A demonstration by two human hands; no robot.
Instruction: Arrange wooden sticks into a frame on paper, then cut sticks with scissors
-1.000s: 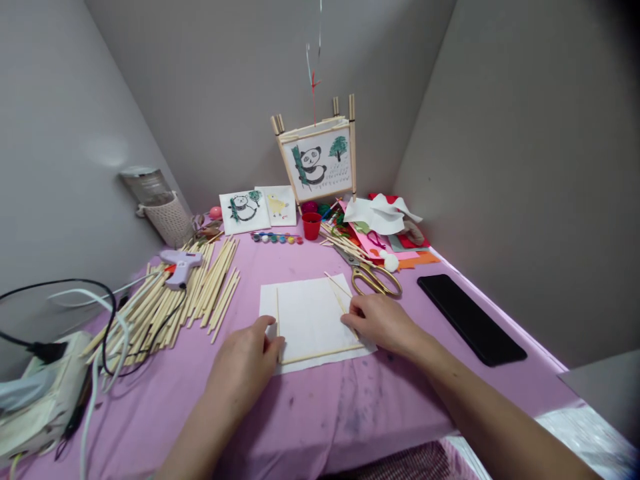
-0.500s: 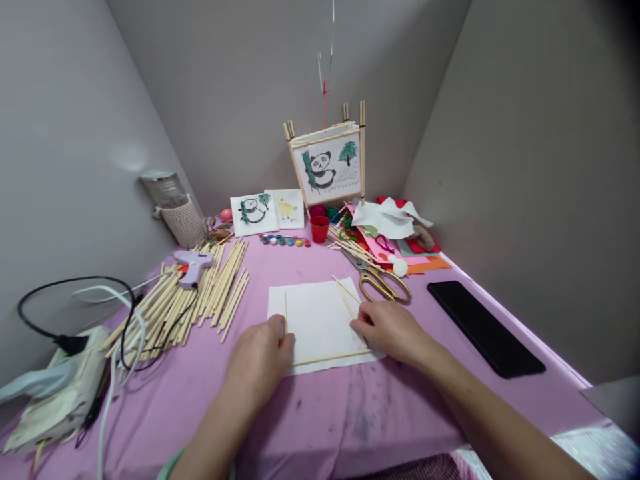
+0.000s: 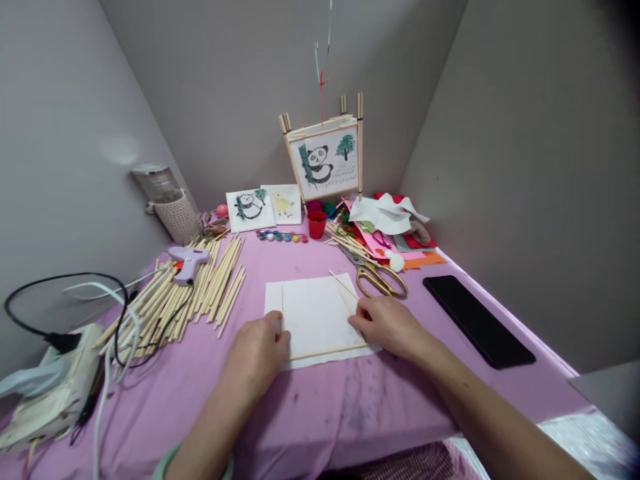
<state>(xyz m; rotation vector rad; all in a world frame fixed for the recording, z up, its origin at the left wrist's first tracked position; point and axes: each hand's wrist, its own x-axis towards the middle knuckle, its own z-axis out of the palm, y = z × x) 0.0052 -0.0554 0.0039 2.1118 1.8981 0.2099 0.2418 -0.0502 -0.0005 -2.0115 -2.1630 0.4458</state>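
A sheet of white paper (image 3: 315,313) lies flat in front of me. Along its left side runs a thin wooden stick (image 3: 283,301), its lower part pinched between the thumb and fingers of my left hand (image 3: 257,350). A bottom stick (image 3: 325,351) lies across the near edge of the paper. On the right side, my right hand (image 3: 387,325) is closed with its fingertips on a slanting stick (image 3: 344,298). Another stick (image 3: 342,283) slopes from the same far corner towards that hand, and its near end is hidden by the fingers.
Left are a pile of wooden sticks (image 3: 215,287), a lilac glue gun (image 3: 188,262) and a power strip (image 3: 55,380) with cables. Gold-handled scissors (image 3: 377,277) and a black phone (image 3: 477,320) lie right. Behind stand a red cup (image 3: 317,225) and a panda lantern (image 3: 325,160).
The view has shifted slightly, so everything sits a little further left and higher. Both hands keep nearly the same places on the sticks and paper.
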